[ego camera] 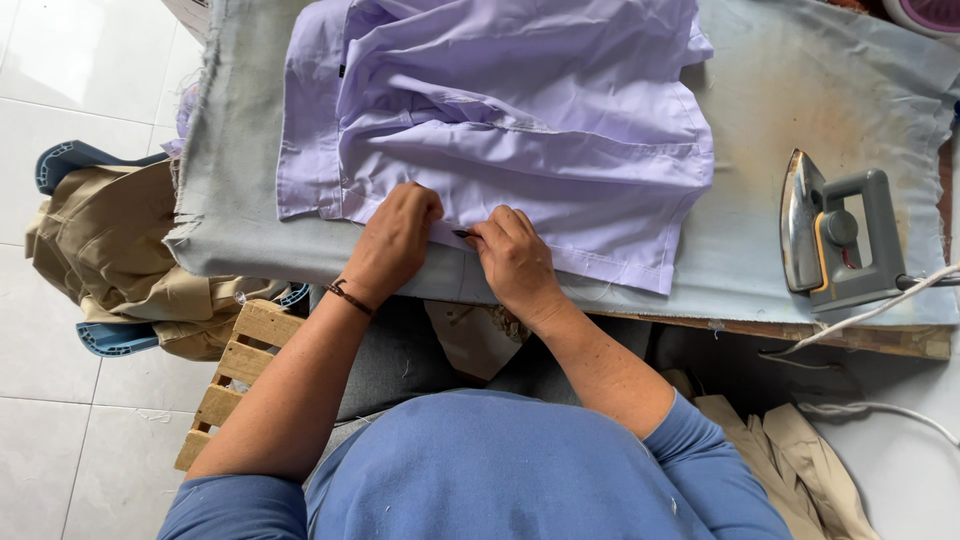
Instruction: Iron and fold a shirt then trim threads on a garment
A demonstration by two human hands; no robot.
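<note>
A lilac shirt (520,110) lies crumpled on a pale grey padded ironing table (780,90). My left hand (395,240) presses and pinches the shirt's near hem, with a thin dark band on its wrist. Right beside it, my right hand (515,260) pinches the same hem and grips a small dark pointed tool (463,233) between thumb and finger. The two hands almost touch at the shirt's edge.
A grey electric iron (840,240) rests on its side at the table's right, its white cord (880,310) trailing off the edge. Khaki garments (110,250) pile on a blue chair at left. A wooden pallet (235,370) and more khaki cloth (790,460) lie below.
</note>
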